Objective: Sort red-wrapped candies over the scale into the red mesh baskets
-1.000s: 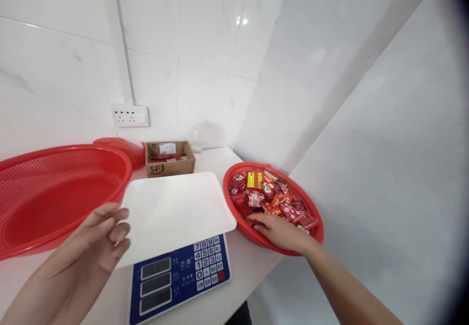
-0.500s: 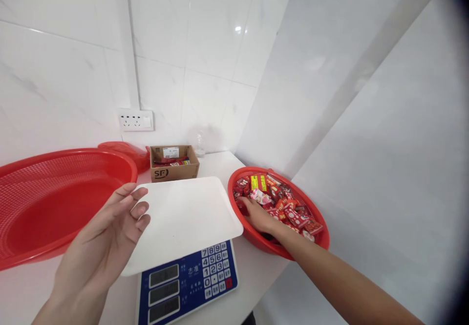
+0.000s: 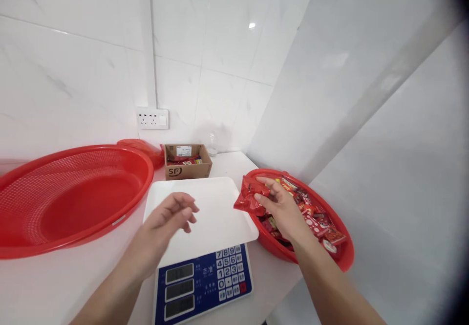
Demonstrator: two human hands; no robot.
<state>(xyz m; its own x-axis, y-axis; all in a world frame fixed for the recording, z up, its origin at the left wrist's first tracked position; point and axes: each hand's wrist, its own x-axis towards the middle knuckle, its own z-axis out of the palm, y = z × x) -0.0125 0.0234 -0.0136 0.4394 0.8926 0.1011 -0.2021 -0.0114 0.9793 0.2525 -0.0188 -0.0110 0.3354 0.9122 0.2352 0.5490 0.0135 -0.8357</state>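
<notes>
My right hand (image 3: pixel 284 207) pinches a red, shiny snack packet (image 3: pixel 252 195) between thumb and fingers, lifted over the left rim of a red basket (image 3: pixel 346 261). Inside that basket lie many small wrapped snacks (image 3: pixel 317 225), mostly red, some partly hidden by my hand. My left hand (image 3: pixel 164 232) hovers above the white pan (image 3: pixel 216 217) of a weighing scale, fingers loosely curled and apart, holding nothing. The scale's blue panel (image 3: pixel 203 278) with number keys and three dark displays faces me.
A larger red basket (image 3: pixel 80 207) stands at the left with nothing in it. Behind the scale is a small cardboard box (image 3: pixel 188 170) with red packets, beside a red bag (image 3: pixel 141 150) and a clear plastic container (image 3: pixel 212 150). A wall socket (image 3: pixel 153 119) sits above; a grey panel (image 3: pixel 366 119) bounds the right.
My right hand has come up out of the snack basket with the red packet. My left hand has moved right, over the scale pan. The view has shifted slightly left.
</notes>
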